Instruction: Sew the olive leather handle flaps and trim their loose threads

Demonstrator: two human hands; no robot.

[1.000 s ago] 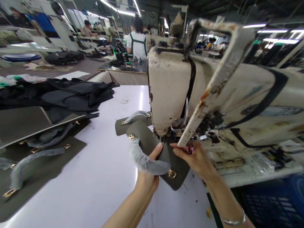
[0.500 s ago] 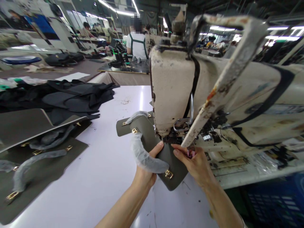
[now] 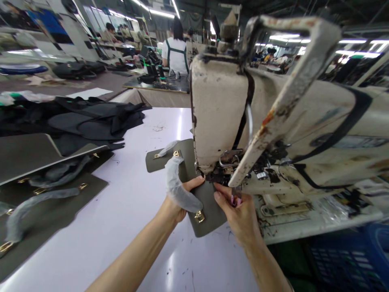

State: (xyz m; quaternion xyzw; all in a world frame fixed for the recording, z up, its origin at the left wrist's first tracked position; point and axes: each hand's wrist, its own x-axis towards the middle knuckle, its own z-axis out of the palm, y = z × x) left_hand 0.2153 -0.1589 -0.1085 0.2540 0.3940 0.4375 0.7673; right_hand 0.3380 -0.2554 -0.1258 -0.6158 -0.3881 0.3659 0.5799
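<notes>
Under the head of a worn cream sewing machine point(image 3: 221, 105) lies an olive-grey leather panel point(image 3: 209, 217) with gold hardware and a wrapped handle point(image 3: 179, 188). My left hand point(image 3: 174, 205) reaches through the handle loop and grips the panel's left side, thumb on top near the presser area. At the right edge, my right hand point(image 3: 235, 209) pinches the panel close to the needle area, with small pink-handled scissors point(image 3: 235, 199) tucked in the palm. The needle is hidden. Another panel piece with a wrapped handle point(image 3: 167, 149) lies behind.
More olive panels with wrapped handles point(image 3: 60, 215) lie at the left, in front of a pile of black pieces point(image 3: 91, 117). A blue basket point(image 3: 349, 259) is at the lower right. A person in a white shirt point(image 3: 176, 54) sits beyond.
The panel has turned under the machine head, its near end swinging left. Both hands have moved slightly left with it, still holding it.
</notes>
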